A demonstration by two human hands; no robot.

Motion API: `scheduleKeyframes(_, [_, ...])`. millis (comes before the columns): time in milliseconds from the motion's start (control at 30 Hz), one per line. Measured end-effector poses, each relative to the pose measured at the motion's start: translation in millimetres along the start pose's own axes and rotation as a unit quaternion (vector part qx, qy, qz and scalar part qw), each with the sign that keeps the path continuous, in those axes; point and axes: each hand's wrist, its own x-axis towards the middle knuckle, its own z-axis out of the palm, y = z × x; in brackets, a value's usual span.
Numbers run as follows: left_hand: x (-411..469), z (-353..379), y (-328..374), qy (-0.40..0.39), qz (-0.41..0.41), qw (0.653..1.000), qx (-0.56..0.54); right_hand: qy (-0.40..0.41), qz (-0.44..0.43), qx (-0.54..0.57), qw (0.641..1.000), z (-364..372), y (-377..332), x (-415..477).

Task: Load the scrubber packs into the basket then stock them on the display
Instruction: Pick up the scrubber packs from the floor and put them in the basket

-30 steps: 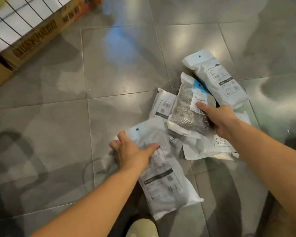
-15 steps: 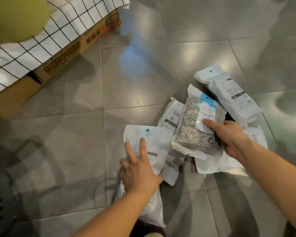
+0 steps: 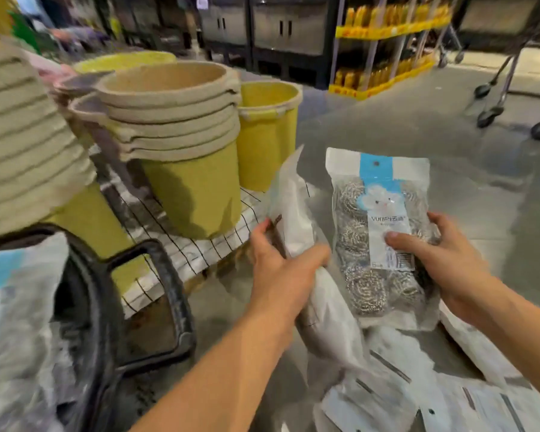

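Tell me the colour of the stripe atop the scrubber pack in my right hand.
The stripe on the scrubber pack is light blue; the head view shows it.

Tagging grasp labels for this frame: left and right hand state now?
Left hand: closed, gripping a white scrubber pack.
Right hand: closed, gripping the blue-label scrubber pack, front toward the camera.

Two hands, left hand (image 3: pixel 281 272) and right hand (image 3: pixel 446 263), two scrubber packs (image 3: pixel 378 232) held, floor pile (image 3: pixel 468 403) at 5 o'clock uncountable, one basket (image 3: pixel 176 294) at 8 o'clock, two bucket stacks (image 3: pixel 175 120) at 10 o'clock, two single yellow buckets (image 3: pixel 268 132).
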Motion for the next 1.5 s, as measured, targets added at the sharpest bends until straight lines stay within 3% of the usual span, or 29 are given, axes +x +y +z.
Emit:
scheduleKeyframes(167, [-34, -125, 124, -0.024, 0.042, 0.993, -0.104, -0.121, -0.096, 0.025, 0.988, 98, -125, -67])
scheduleKeyframes(267, [-84, -225, 158, -0.057, 0.048, 0.988, -0.136, -0.209, -0.1, 0.049, 0.972, 170, -159, -118])
scheduleKeyframes(467, [-178, -421, 149, 0.15, 0.049, 0.982, -0.105, -0.369, -0.021, -0.025, 0.929, 319, -139, -227])
scheduleKeyframes(600, [-212, -518, 113, 0.266, 0.023, 0.956, -0.125, -0.393, 0.023, -0.091, 0.915, 381, -93, -275])
scheduleKeyframes(633, [-214, -543, 98, 0.314, 0.015, 0.935, -0.167, -0.395, 0.021, -0.121, 0.91, 390, -82, -283])
scheduleKeyframes(700, [-213, -575, 69, 0.345, -0.044, 0.929, -0.125, -0.383, -0.011, -0.201, 0.902, 400, -67, -294])
scheduleKeyframes(767, [-210, -595, 44, 0.312, -0.11, 0.941, 0.068, -0.361, -0.072, -0.277, 0.888, 406, -65, -302])
scheduleKeyframes(833, [-207, -602, 26, 0.317, -0.115, 0.926, 0.173, -0.331, -0.15, -0.367, 0.856, 408, -67, -310])
scheduleKeyframes(933, [-202, -597, 24, 0.307, -0.06, 0.919, 0.241, -0.278, -0.303, -0.525, 0.745, 408, -64, -311])
scheduleKeyframes(1000, [-202, -587, 31, 0.274, -0.061, 0.934, 0.222, -0.236, -0.361, -0.609, 0.666, 409, -61, -309])
scheduleKeyframes(1033, [-204, -581, 33, 0.255, -0.069, 0.939, 0.223, -0.219, -0.385, -0.623, 0.645, 409, -60, -307])
scheduleKeyframes(1100, [-208, -575, 34, 0.222, -0.092, 0.938, 0.249, -0.229, -0.425, -0.593, 0.645, 411, -61, -305])
scheduleKeyframes(1167, [-206, -577, 32, 0.213, -0.118, 0.924, 0.294, -0.294, -0.442, -0.57, 0.628, 414, -60, -310])
scheduleKeyframes(1267, [-197, -578, 20, 0.209, -0.143, 0.867, 0.429, -0.369, -0.421, -0.574, 0.597, 421, -48, -313])
scheduleKeyframes(1367, [-193, -571, 17, 0.205, -0.152, 0.827, 0.501, -0.388, -0.407, -0.563, 0.606, 424, -38, -312])
scheduleKeyframes(1500, [-195, -578, 25, 0.238, -0.149, 0.825, 0.491, -0.403, -0.425, -0.514, 0.626, 421, -37, -302])
